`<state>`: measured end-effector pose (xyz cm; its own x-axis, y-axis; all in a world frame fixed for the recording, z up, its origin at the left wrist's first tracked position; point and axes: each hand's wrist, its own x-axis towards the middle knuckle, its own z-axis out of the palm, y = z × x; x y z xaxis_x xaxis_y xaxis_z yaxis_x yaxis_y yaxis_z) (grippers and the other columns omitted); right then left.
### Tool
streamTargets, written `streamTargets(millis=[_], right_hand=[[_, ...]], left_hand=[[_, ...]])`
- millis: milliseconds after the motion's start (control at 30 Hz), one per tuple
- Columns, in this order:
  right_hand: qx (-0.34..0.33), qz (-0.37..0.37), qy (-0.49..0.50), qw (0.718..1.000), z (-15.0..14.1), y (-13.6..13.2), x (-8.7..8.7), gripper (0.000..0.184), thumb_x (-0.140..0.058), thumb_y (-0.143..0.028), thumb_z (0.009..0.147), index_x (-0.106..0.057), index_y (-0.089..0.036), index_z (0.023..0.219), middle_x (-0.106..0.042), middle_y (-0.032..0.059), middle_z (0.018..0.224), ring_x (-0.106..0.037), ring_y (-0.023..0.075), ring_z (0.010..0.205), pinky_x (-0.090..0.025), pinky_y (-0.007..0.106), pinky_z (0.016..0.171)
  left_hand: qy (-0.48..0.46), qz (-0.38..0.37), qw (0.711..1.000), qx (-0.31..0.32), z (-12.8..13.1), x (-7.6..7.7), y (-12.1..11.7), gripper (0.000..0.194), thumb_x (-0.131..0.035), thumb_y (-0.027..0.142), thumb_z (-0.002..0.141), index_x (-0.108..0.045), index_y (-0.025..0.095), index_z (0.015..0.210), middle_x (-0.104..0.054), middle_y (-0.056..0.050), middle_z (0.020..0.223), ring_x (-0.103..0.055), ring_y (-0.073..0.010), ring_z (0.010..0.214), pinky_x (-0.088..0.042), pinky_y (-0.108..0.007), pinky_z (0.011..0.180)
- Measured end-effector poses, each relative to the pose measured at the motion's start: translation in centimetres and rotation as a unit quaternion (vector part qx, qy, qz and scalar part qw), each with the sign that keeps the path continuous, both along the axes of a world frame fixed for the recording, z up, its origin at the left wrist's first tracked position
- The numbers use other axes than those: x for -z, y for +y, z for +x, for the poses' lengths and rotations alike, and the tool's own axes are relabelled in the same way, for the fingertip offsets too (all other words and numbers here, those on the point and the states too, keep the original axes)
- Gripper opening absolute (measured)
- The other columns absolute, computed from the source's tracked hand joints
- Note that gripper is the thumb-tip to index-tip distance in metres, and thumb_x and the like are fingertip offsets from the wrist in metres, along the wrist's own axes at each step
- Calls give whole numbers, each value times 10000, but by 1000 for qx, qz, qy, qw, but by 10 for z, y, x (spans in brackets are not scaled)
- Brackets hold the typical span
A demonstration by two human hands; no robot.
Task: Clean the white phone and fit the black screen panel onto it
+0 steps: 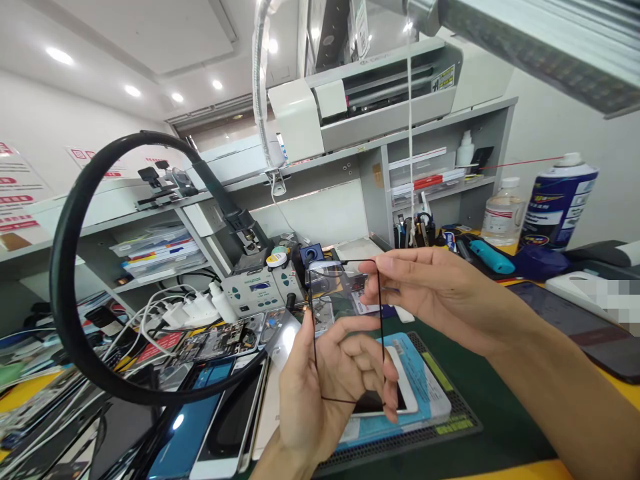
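benchlurker: ok so what's that in your hands, going by the head cam?

me: a thin black rectangular frame (pixel 381 310), held up above the yellow worktop (pixel 530 471). My right hand (pixel 445 293) pinches its upper right corner between thumb and fingertips. My left hand (pixel 306 387) has it from below, thumb along the left edge, fingers curled at the right one.

benchlurker: and underneath?

me: a white phone (pixel 409 387), partly hidden by my left fingers, lying on a blue packet (pixel 434 393). Green mat (pixel 500 400) around that.

benchlurker: sides?

me: left's a pile, blue panel (pixel 193 413) near a white-edged phone (pixel 230 420). Far right, a spray can (pixel 555 207) beside a clear bottle (pixel 501 213).
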<state>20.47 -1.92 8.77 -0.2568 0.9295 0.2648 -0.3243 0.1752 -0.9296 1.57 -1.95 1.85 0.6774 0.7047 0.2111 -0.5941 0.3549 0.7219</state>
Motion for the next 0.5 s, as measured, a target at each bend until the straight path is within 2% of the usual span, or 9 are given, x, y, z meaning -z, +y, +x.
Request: streamTargets(millis=[200, 367, 500], right_hand=[[-8, 4, 7, 1000, 1, 0, 0, 290, -828, -455, 858, -838, -169, 908, -648, 45, 828, -575, 159, 857, -488, 318, 863], [0, -3, 23, 1000, 1, -1, 0, 259, -852, -419, 839, -801, -173, 779, -633, 28, 813, -580, 146, 833, -489, 298, 826], [-10, -1, 25, 1000, 0, -2, 1, 242, -804, -404, 896, -820, -163, 907, -671, 43, 881, -600, 141, 870, -505, 287, 852]], left_hand=[[-1, 2, 1000, 3, -1, 1, -1, 832, -185, 685, 1033, -699, 47, 1176, -710, -156, 827, -700, -250, 674, -561, -345, 595], [-3, 1, 1000, 0, -1, 1, 0, 846, -158, 678, 1037, -695, 40, 1179, -709, -160, 831, -705, -253, 676, -564, -347, 591], [-4, 5, 1000, 0, -1, 1, 0, 843, -159, 679, 1037, -693, 42, 1180, -710, -158, 830, -705, -251, 674, -562, -343, 590]])
